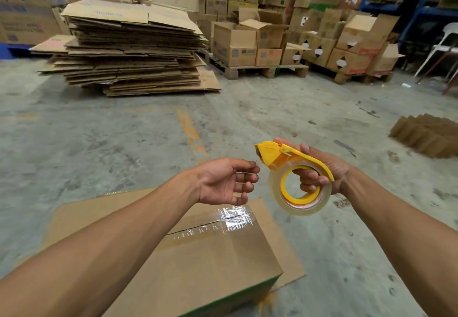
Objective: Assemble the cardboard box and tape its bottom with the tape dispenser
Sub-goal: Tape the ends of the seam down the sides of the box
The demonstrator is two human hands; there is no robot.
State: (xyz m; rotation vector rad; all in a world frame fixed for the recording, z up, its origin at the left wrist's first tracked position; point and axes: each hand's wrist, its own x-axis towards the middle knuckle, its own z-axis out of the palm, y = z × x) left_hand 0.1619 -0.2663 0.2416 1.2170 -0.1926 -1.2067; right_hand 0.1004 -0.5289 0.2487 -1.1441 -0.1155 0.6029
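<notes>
The tape dispenser (pixel 296 168) is hard yellow plastic, a curved handle arching over a thick roll of clear, glossy tape with a yellow core. The right hand (pixel 319 168) holds it in the air above the floor, its grip closed round the handle with fingers hooked through the core and the thumb lying along the top near the cutter head. The left hand (pixel 225 180) hovers just beside the cutter, palm turned up, its grip loose and holding nothing, fingers gently curled. Below the forearms the cardboard box (pixel 198 254) stands on the rough, stained concrete floor (pixel 99 143), plain brown and matte, with a wrinkled, shiny strip of clear tape running along the seam where its upper flaps meet; a green band shows on its near side. Beyond, a tall heap of flattened cardboard sheets (pixel 131 51) lies on the floor, with pallets of stacked cartons (pixel 260 41) behind and a fanned pile of cardboard dividers (pixel 428 133) at the right.
</notes>
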